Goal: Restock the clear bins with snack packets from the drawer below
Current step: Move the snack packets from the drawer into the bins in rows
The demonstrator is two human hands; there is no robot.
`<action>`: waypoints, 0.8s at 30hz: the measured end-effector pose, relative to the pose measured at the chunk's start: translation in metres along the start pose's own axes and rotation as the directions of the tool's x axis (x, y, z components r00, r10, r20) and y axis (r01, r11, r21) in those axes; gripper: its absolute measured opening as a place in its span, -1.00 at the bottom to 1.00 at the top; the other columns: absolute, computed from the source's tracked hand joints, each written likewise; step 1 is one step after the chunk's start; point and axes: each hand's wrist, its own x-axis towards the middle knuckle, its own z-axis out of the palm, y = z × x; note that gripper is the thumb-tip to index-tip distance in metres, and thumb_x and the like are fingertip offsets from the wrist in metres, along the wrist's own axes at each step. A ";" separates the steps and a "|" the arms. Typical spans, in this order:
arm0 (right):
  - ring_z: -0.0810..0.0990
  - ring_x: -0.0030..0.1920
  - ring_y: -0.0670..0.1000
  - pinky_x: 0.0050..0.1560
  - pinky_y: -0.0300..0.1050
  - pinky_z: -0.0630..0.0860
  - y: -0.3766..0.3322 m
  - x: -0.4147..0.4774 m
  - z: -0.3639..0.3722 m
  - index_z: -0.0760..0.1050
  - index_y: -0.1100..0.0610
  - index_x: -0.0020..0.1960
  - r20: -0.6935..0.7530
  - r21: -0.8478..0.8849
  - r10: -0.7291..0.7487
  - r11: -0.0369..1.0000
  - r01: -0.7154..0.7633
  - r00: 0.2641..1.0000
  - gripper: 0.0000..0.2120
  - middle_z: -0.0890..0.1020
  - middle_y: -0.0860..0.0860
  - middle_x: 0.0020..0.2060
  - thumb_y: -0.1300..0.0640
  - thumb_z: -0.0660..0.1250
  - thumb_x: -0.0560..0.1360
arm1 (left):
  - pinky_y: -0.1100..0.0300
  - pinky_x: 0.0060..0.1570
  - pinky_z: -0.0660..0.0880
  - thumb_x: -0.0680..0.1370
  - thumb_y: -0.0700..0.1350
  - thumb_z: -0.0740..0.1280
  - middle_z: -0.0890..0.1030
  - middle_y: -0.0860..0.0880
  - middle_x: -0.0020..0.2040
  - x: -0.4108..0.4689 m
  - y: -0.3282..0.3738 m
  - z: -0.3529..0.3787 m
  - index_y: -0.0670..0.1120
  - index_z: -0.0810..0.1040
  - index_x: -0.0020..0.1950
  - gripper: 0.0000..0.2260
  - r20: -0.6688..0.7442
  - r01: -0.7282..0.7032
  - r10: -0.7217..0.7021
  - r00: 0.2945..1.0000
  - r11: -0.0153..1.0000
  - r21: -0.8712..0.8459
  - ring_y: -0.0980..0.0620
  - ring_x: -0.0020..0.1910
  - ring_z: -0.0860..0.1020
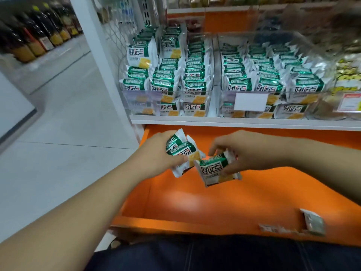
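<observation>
Packets of glossy foil, green and white with a yellow cracker printed on the face, form a small bundle in the left hand. Its fingers and thumb are curled round them. The right hand grips a single packet of the same kind, fingers bent over its top edge and thumb pressed on its printed face. This one hangs just beside the bundle; whether they touch cannot be told. Both hands are above the far left part of the drawer, an open orange box with smooth walls and bottom. One flat silver pouch, blurred, lies at the drawer's near right corner.

Above the drawer runs a white shelf. At its left end stands the left bin of rigid clear plastic, with the right bin beside it. Both are packed with upright rows of matching packets. A blank white label is fixed to the right bin's front. A third bin, further right, holds yellow packets. Dark bottles with yellow labels stand far left, beyond a grey tiled floor.
</observation>
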 end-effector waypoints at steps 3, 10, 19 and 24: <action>0.41 -0.28 -0.32 -0.31 -0.38 0.33 -0.024 -0.018 -0.016 0.33 -0.21 0.03 -0.139 0.064 -0.039 0.997 0.049 0.989 -0.61 0.49 -0.19 -0.13 -0.06 0.50 0.37 | 0.22 -0.27 0.57 0.44 -0.14 0.46 0.66 0.02 -0.12 -0.018 0.013 -0.011 0.01 0.52 0.17 -0.67 -0.006 -0.036 0.036 0.999 0.997 -0.074 0.09 -0.28 0.63; 0.41 -0.39 -0.13 -0.35 -0.26 0.34 -0.049 -0.039 -0.025 0.43 -0.13 0.09 -0.293 0.284 -0.043 0.950 0.130 0.955 -0.68 0.38 -0.06 -0.37 0.00 0.47 0.41 | 0.29 -0.14 0.57 0.44 0.02 0.44 0.58 0.13 0.09 -0.038 0.034 -0.025 0.11 0.41 0.35 -0.50 -0.122 -0.040 0.007 0.992 0.962 -0.271 0.31 -0.10 0.59; 0.52 -0.33 -0.03 -0.24 -0.22 0.51 -0.044 -0.034 -0.027 0.45 -0.05 0.17 -0.248 0.666 0.018 0.729 0.157 0.969 -0.72 0.61 -0.07 -0.15 0.18 0.38 0.51 | 0.08 0.03 0.59 0.51 -0.15 0.38 0.62 0.14 0.03 -0.036 0.038 -0.033 0.16 0.47 0.28 -0.62 -0.149 -0.043 -0.023 0.989 0.904 -0.426 0.20 -0.10 0.64; 0.52 -0.32 -0.03 -0.16 -0.01 0.52 -0.041 -0.033 -0.024 0.45 -0.04 0.16 -0.277 0.665 0.017 0.725 0.179 0.961 -0.72 0.67 -0.02 -0.10 0.19 0.37 0.51 | 0.03 0.17 0.53 0.42 0.17 0.34 0.66 0.10 0.06 -0.041 0.041 -0.034 0.21 0.49 0.28 -0.58 -0.111 -0.049 -0.011 0.994 0.850 -0.525 0.16 0.03 0.63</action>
